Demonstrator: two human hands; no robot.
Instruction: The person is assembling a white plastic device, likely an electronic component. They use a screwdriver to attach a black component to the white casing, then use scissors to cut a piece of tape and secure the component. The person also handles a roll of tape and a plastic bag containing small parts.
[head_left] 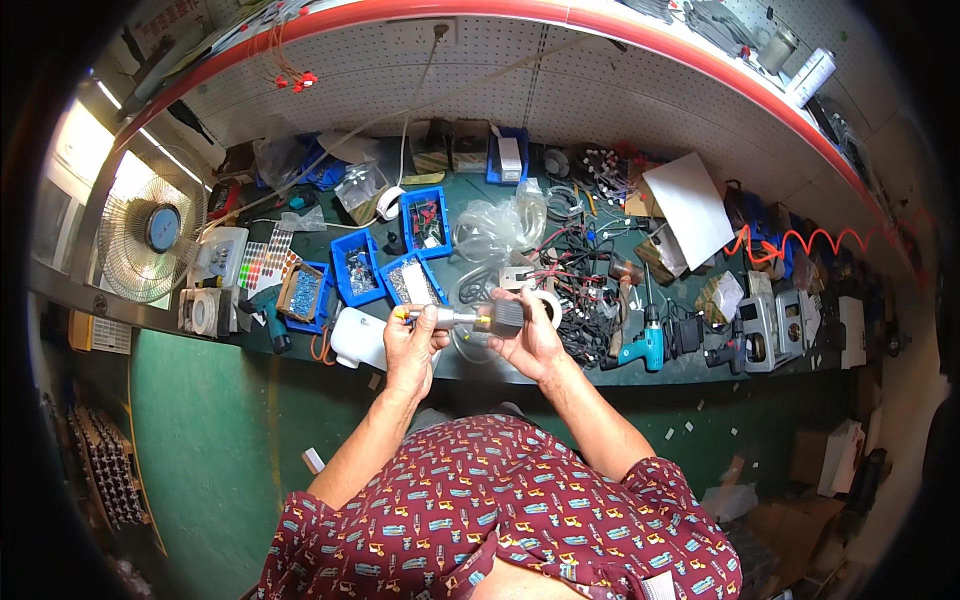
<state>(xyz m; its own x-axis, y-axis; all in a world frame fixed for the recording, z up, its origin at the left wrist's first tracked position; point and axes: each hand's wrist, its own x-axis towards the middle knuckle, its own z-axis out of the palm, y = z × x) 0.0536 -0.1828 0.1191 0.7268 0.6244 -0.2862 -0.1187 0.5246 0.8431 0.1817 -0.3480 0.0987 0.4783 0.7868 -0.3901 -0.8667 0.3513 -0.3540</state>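
My left hand (413, 345) grips the pale handle end of a small paintbrush (470, 318), which lies level across the front of the dark workbench (520, 372). My right hand (530, 335) holds the same brush at its metal band and dark bristle end. A roll of white tape (547, 300) sits just behind my right hand, and a white plastic case (358, 338) lies just left of my left hand.
Several blue parts bins (425, 222) stand behind the hands, beside clear tubing (500, 230) and tangled black cables (585, 300). A teal cordless drill (645, 345) lies to the right, another drill (270, 320) and a fan (150, 235) to the left. Pegboard (600, 95) backs the bench.
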